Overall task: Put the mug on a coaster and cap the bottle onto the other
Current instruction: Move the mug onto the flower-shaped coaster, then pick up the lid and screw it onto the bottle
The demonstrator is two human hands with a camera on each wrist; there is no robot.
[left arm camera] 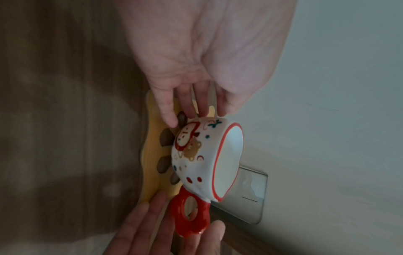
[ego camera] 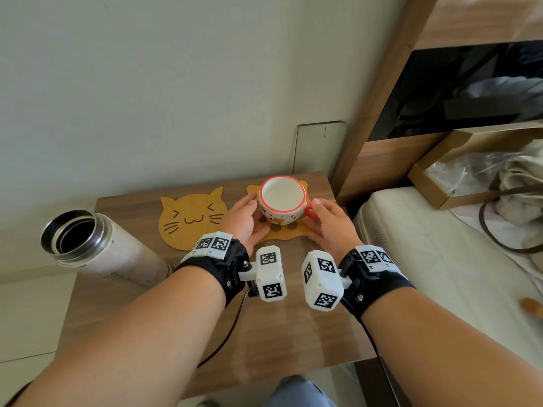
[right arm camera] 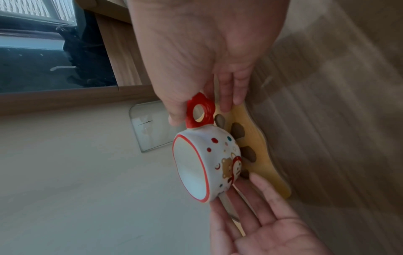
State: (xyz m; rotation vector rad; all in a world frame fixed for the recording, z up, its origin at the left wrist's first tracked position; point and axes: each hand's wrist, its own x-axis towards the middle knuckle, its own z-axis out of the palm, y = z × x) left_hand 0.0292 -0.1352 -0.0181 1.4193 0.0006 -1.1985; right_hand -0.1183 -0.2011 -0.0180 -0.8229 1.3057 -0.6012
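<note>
Two hands flank the mug, which sits upright on the paw-shaped coaster at the back right of the wooden bedside table. Left hand: fingers straight, tips touching the mug's side wall, nothing curled round it. Right hand: fingers extended beside the red handle, thumb near the handle's top; from the left wrist view the handle lies between thumb and fingers, but no firm pinch is plain, so it reads as released or about to be. The mug's base looks seated on the coaster in both wrist views, though the exact contact line is hidden by the mug's own belly. Judgement: the mug step is at its end, hands steadying or letting go. Cat-face coaster lies bare just to the left, touching or nearly touching the paw one. Steel bottle stands near the table's left edge, mouth open, no cap on it. No cap shows in any view. The next move likely calls for both hands to clear the mug without nudging it, then find the cap, close the bottle and carry it to the cat-face coaster.
</note>
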